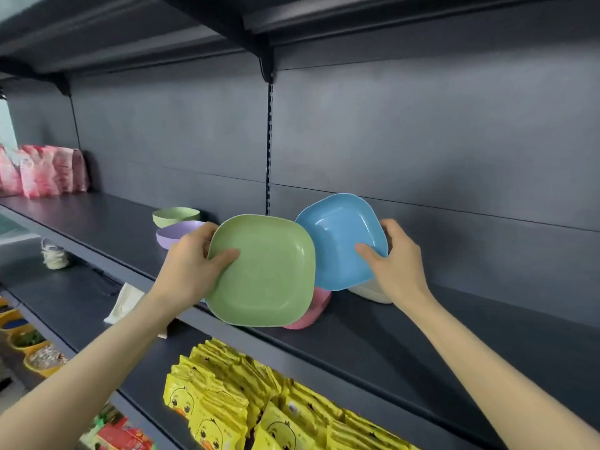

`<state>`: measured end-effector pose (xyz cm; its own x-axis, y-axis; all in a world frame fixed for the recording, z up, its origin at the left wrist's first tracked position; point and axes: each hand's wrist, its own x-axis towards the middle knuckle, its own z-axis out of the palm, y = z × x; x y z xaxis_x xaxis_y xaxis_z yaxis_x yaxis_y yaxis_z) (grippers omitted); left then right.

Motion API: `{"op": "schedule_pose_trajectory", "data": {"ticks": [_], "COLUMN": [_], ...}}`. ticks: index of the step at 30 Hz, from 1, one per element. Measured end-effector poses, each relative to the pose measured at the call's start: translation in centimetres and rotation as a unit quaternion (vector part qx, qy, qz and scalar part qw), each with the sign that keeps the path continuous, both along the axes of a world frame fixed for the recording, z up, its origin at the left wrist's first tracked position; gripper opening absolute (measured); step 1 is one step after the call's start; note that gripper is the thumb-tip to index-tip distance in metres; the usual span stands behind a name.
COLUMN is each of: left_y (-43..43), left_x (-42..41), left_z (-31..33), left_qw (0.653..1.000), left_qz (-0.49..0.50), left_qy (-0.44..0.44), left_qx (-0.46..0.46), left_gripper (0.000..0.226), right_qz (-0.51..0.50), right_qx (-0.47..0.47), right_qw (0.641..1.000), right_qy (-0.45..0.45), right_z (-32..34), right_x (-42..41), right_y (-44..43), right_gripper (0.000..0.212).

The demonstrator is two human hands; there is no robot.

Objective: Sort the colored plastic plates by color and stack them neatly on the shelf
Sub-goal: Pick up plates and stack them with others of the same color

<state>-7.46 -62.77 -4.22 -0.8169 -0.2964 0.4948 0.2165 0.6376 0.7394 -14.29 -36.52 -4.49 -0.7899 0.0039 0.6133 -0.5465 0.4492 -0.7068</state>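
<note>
Far left, pink packets (42, 170) are stood on the dark shelf (97, 219) against the back panel. Further right, a pale green dish (175, 215) and a purple dish (175, 236) are set close together on the shelf, the purple one nearer the front edge.

The left hand (191, 264) is closed on the left rim of a green plate (263, 271), thumb on the inner face. The plate is held tilted above the shelf's front edge and overlaps a blue plate (341, 241) in view. The blue plate is gripped at its right rim by the right hand (399, 264), thumb inside.

Beneath them, a pink plate (311, 315) and a white plate (373, 292) are seen resting on the shelf. Yellow packets (259, 401) are stacked on the shelf below.
</note>
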Motion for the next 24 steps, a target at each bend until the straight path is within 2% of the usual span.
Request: {"op": "schedule_pose_trajectory", "data": {"ticks": [8,16,24], "left_y": [-5.6,-4.7,-2.0], "left_x": [-13.1,-24.4,-31.6], "left_z": [0.0,0.0,-2.2], "left_qw": [0.996,0.974,0.933], "left_qz": [-0.080,-0.190,-0.282], "left_qy": [0.001,-0.048,-0.083], "left_qx": [-0.048,-0.114,-0.208], "left_gripper": [0.019,0.027,0.054], "right_qz": [-0.105,-0.252,-0.319], "right_qx": [-0.008,-0.020,-0.011], "right_qw": [0.994,0.967,0.947], "right_qy": [0.000,-0.025,-0.024], "right_z": [-0.7,-1.5,-2.7], "right_x": [-6.1,-8.6,-10.7], "right_y": [-3.2,-3.9,-3.1], "right_gripper": [0.023,0.024,0.025]}}
